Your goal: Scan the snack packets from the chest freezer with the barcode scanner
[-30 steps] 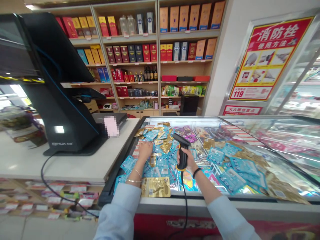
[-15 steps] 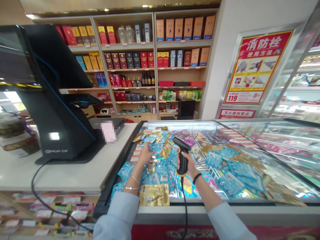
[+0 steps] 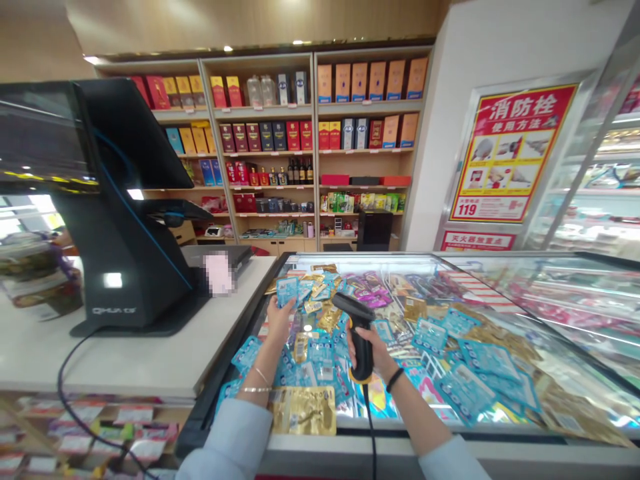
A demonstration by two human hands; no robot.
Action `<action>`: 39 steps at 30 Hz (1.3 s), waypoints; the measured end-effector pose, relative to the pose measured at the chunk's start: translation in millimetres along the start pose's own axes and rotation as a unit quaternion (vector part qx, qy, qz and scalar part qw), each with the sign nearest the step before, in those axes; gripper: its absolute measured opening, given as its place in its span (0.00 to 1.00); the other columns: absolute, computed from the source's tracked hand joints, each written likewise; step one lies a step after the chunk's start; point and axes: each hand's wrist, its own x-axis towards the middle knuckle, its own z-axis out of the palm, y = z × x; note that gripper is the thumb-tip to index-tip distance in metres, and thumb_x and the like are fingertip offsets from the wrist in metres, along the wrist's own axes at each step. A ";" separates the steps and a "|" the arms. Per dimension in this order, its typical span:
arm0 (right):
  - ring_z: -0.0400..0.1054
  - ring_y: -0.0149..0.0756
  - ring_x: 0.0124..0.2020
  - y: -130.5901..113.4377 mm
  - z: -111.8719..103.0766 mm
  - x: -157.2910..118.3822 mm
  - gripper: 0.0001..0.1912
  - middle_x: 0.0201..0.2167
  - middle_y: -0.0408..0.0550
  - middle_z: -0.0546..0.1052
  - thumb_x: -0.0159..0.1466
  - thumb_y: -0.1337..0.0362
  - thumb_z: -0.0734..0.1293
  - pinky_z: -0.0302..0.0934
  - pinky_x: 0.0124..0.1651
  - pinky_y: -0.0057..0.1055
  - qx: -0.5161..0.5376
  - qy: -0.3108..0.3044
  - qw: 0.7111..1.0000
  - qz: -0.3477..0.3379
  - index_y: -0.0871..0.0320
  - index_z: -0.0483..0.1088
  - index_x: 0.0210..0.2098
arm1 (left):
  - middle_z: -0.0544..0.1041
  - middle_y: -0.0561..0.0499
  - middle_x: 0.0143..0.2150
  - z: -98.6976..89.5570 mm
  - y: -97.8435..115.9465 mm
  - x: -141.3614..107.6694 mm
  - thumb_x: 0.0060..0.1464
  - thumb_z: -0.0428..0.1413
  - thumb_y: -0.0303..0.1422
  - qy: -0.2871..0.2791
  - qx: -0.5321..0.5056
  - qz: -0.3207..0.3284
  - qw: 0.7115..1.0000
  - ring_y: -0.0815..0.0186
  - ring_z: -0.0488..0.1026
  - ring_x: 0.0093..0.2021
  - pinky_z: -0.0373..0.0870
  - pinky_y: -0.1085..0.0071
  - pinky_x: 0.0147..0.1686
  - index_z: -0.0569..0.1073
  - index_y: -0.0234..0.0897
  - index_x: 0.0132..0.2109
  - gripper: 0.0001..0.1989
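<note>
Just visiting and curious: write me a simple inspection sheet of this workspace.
Surface: glass-topped case, its near part strewn with packets.
Job's things: handheld scanner; blue packet.
Clutter: packets overlap, mostly blue and gold; one gold packet lies near the front.
Hands: left hand holds the blue packet; right hand grips the scanner's handle.
Cables: scanner cable hangs down; black cable leads from the terminal.
Surroundings: white counter, stocked shelves, red notice.

This is a shop: a checkout terminal (image 3: 140, 280) on the counter (image 3: 223, 327), a barcode scanner (image 3: 362, 350), and shelves (image 3: 367, 164) of boxed goods (image 3: 359, 83) with price tags (image 3: 367, 103) show it.
</note>
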 end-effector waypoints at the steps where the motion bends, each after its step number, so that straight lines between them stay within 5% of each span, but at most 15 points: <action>1: 0.63 0.30 0.10 0.5 0.1 -0.1 0.19 0.16 0.38 0.70 0.55 0.52 0.71 0.59 0.12 0.24 0.000 -0.008 1.000 0.006 0.59 0.68 0.36 | 0.78 0.49 0.35 -0.9 -1.5 1.4 0.36 0.65 0.34 0.007 0.013 0.014 1.000 0.63 0.76 0.34 0.73 0.64 0.41 0.71 0.35 0.39 0.20; 11: 0.65 0.31 0.11 -0.3 4.2 -3.6 0.20 0.17 0.40 0.72 0.54 0.51 0.71 0.60 0.13 0.25 -0.015 -0.060 0.996 0.064 0.59 0.68 0.38 | 0.80 0.48 0.36 -6.8 -3.9 2.9 0.41 0.62 0.39 -0.014 0.098 0.040 0.994 0.61 0.76 0.36 0.73 0.65 0.40 0.76 0.32 0.39 0.18; 39: 0.65 0.30 0.11 -1.9 1.8 -0.1 0.19 0.16 0.39 0.71 0.55 0.52 0.69 0.59 0.13 0.24 0.007 -0.081 0.996 0.045 0.59 0.66 0.37 | 0.79 0.50 0.31 -1.3 2.6 1.7 0.36 0.63 0.32 -0.004 0.062 -0.010 0.998 0.63 0.76 0.32 0.75 0.63 0.39 0.75 0.33 0.35 0.15</action>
